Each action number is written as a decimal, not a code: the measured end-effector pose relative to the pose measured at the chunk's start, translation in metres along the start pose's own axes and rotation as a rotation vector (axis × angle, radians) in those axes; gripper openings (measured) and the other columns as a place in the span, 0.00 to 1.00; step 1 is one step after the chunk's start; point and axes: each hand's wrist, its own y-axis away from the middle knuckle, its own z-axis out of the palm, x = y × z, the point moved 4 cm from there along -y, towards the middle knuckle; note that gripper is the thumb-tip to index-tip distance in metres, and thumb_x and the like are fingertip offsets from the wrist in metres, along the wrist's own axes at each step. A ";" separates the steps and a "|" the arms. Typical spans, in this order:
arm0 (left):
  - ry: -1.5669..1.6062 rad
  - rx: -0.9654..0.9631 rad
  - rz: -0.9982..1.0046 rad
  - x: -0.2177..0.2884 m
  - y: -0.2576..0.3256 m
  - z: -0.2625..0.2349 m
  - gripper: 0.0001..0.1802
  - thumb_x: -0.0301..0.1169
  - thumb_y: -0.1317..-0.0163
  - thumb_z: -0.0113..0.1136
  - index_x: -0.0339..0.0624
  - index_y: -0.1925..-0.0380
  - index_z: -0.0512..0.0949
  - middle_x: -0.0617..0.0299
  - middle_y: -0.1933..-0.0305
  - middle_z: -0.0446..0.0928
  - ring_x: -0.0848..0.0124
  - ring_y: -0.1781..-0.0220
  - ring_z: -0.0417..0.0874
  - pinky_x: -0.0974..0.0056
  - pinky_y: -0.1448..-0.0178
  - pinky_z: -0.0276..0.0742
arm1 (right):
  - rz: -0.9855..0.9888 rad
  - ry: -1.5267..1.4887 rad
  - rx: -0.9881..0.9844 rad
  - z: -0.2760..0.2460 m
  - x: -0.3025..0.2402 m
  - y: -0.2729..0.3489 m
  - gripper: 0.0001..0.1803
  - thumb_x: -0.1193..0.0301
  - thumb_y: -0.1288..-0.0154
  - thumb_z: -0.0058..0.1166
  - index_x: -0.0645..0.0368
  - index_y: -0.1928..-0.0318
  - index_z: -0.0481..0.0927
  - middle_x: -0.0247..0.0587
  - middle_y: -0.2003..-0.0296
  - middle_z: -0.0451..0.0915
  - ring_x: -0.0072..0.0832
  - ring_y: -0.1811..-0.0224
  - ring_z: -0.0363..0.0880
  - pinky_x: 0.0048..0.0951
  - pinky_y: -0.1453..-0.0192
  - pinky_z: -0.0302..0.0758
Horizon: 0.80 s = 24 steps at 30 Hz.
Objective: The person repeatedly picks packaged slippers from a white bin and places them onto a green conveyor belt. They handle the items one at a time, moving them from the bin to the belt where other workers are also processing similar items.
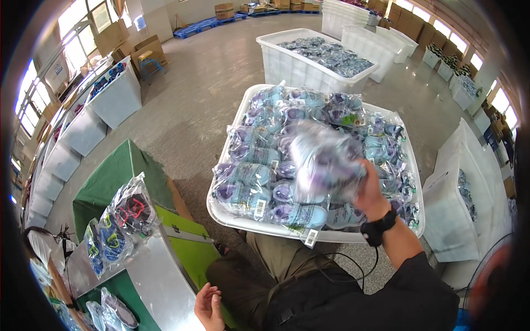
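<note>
— Nearest to me? My own dark-sleeved right arm and my lap, just this side of the big white bin [223, 216], the one heaped with bagged shoes.

— And that bin, what is around it?

— Beyond it stands a second white bin [287, 63] of the same kind, also filled with bagged pairs. To the left of my bin sits a green work table [113, 179] with a metal surface [160, 276] running along it. More white tubs [105, 105] line the wall of windows further left of that.

— What is your right hand doing?

— My right hand [371, 194] is over the near right part of the bin, closed around a clear bag of purple and light blue shoes [323, 160]. That bag is lifted above the heap and blurred. A black wrist strap [380, 226] sits just below the hand.

— Your left hand?

— My left hand [208, 307] hangs low, nearer to me than the bin, fingers loosely spread, holding nothing.

— Anything smaller?

— Two bagged pairs lie on the metal surface left of the bin: one red and black [132, 209], one blue and green [110, 240].
</note>
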 end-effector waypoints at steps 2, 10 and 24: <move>0.006 0.055 -0.020 -0.004 0.000 -0.010 0.21 0.27 0.19 0.61 0.35 0.30 0.78 0.58 0.42 0.86 0.70 0.44 0.87 0.65 0.37 0.82 | -0.226 -0.034 0.011 -0.032 -0.035 -0.040 0.20 0.56 0.19 0.50 0.57 0.41 0.83 0.39 0.47 0.90 0.34 0.49 0.91 0.40 0.46 0.90; -0.082 0.199 -0.042 -0.002 0.023 -0.044 0.20 0.30 0.18 0.61 0.32 0.32 0.79 0.57 0.46 0.88 0.72 0.51 0.87 0.67 0.44 0.83 | 0.089 0.234 0.410 -0.127 -0.002 -0.099 0.24 0.58 0.20 0.59 0.64 0.36 0.78 0.49 0.51 0.89 0.41 0.51 0.91 0.39 0.51 0.90; -0.069 0.324 -0.014 -0.068 0.047 -0.085 0.19 0.36 0.21 0.66 0.35 0.38 0.84 0.63 0.49 0.89 0.79 0.51 0.85 0.69 0.47 0.83 | 0.064 0.679 0.036 -0.106 0.015 -0.140 0.28 0.47 0.20 0.57 0.49 0.30 0.81 0.19 0.62 0.79 0.14 0.64 0.75 0.22 0.62 0.68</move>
